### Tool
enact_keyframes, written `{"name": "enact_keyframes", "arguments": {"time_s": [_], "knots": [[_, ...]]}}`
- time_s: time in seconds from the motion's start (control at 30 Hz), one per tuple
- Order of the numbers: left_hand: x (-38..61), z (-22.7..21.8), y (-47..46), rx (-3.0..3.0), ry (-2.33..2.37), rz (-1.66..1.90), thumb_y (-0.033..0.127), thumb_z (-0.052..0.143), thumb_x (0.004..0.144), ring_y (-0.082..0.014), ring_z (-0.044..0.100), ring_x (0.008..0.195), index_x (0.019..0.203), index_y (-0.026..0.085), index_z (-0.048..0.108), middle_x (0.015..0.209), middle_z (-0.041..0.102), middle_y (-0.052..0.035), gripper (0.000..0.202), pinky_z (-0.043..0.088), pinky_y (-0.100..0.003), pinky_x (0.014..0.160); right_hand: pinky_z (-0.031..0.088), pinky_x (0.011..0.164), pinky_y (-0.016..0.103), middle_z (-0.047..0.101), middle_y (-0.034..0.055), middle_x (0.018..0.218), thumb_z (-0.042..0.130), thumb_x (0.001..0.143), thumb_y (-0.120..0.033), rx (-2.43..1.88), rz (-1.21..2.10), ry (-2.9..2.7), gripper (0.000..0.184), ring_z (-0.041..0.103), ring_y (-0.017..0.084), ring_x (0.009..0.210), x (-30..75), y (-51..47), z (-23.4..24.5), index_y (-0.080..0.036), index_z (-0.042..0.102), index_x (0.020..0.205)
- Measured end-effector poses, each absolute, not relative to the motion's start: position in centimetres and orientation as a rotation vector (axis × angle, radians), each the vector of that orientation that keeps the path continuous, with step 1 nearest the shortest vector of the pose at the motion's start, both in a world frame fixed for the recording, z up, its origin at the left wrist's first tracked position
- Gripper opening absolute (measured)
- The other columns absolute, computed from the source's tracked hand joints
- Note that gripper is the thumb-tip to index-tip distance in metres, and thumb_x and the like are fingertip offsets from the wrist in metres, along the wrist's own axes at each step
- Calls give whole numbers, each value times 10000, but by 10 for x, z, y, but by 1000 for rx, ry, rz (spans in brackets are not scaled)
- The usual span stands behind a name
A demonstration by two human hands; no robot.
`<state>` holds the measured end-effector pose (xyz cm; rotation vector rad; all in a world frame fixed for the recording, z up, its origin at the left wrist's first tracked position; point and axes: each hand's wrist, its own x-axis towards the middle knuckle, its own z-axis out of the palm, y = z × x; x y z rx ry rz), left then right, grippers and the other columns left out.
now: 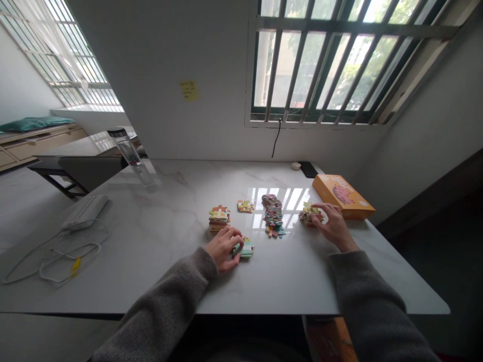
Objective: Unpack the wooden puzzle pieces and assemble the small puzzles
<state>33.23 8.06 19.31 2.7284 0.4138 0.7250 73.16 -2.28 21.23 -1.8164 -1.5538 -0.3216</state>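
Left hand (223,248), half-curled, partly hides a pale-green puzzle pile (247,249) on the desk (151,281); right hand (334,227), loosely bent, covers part of a yellow-topped pile (307,210); whether either grips a piece, I cannot tell

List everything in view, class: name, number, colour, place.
Table: 1, white, centre
Puzzle piles: 5, multicoloured, mid-table
Box: 1, orange, table's right
Phone-like slab: 1, black, behind the box
Small object: 1, white, beside the slab
Bottle: 1, clear, table's far left
Block: 1, white, table's left
Cable: 1, white, by the block
Note: 1, yellow, wall
Cord: 1, black, below right window
Windows: 2, bright, upper left and right
Curtain: 1, white, left window
Cushion: 1, teal, far left
Bench: 1, cream, under cushion
Item: 1, orange, under table
Sleeves: 2, grey, lower edge
Left hand: 1, bare, at nearest pile
Right hand: 1, bare, at rightmost pile
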Motion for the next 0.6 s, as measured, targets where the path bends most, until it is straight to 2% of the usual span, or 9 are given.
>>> {"name": "enact_keyframes", "arguments": {"time_s": [0.2, 0.4, 0.5, 0.6], "knots": [[333, 192, 82, 2732, 415, 713, 148, 614, 727, -245, 509, 985, 938, 214, 568, 1051, 580, -71, 226, 477, -419, 955, 402, 912, 448, 694, 97, 1064, 537, 822, -341, -1942, -272, -1520, 281, 550, 311, 1056, 744, -28, 206, -231, 690, 1030], [334, 190, 84, 2723, 363, 772, 141, 611, 724, -219, 523, 918, 907, 205, 568, 1017, 586, -66, 198, 483, -394, 918, 384, 855, 440, 655, 90, 1170, 533, 824, -349, -2056, -256, -1535, 273, 526, 312, 1055, 746, -29, 202, -251, 713, 1005], [334, 190, 84, 2713, 328, 834, 141, 615, 722, -224, 529, 926, 919, 211, 558, 1018, 607, -63, 217, 483, -393, 912, 374, 877, 456, 613, 110, 1223, 548, 856, -380, -2007, -377, -1523, 273, 505, 332, 1114, 736, -28, 207, -240, 719, 1015], [335, 191, 85, 2682, 314, 923, 123, 626, 690, -225, 542, 929, 956, 215, 530, 1024, 628, -59, 297, 483, -394, 912, 372, 917, 470, 626, 121, 1152, 534, 908, -330, -1876, -449, -1584, 239, 527, 317, 1090, 706, -22, 213, -213, 703, 1029]]}}
